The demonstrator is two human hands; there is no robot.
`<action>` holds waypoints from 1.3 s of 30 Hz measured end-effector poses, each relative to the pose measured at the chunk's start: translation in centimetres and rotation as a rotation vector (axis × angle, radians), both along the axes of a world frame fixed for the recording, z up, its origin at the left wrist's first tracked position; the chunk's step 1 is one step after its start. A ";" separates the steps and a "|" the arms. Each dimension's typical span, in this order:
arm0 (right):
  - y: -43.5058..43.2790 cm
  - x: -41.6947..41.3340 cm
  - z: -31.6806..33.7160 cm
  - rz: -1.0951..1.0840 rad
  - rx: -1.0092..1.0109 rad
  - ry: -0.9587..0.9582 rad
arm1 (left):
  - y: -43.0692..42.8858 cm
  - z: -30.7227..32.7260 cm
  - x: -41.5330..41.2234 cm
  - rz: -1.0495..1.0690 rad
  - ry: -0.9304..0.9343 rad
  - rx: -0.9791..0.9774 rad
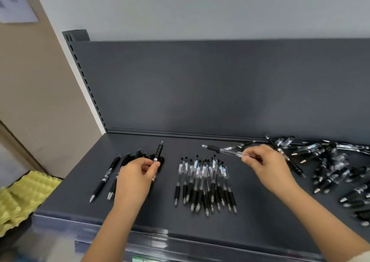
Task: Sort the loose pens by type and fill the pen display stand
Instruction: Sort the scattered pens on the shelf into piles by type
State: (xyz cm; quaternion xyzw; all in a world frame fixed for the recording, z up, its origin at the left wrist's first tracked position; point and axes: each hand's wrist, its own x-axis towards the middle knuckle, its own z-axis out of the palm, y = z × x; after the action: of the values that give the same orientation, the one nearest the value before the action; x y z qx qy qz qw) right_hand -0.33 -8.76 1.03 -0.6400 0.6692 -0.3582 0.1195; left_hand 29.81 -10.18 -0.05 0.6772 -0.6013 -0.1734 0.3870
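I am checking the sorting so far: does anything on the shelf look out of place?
Only the heap at the right: its pens cross at all angles, unlike the aligned black pens and clear pens. Nothing looks damaged.

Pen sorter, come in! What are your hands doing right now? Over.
Left hand pinches black pen. Right hand pinches clear pen. Black row left, clear row middle, unsorted pile right. Display stand not in view.

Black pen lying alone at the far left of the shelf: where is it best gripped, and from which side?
Pinch the pen mid-barrel from above, across its width: it lies flat on the shelf, with bare surface on its left.
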 end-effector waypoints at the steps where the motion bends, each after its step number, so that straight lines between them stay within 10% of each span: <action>1: -0.1 0.8 0.0 0.047 0.009 0.031 | -0.1 0.0 0.5 0.010 -0.020 -0.003; 39: -3.5 9.5 -2.2 0.547 0.251 0.481 | -2.2 -2.2 -0.1 -0.143 -0.581 -0.188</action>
State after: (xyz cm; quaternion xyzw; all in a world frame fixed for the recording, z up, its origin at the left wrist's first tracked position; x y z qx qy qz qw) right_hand 9.13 -12.31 -1.19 -0.8410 0.5212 -0.0679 0.1280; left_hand 29.72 -12.36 -2.29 0.6158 -0.7462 0.0570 0.2466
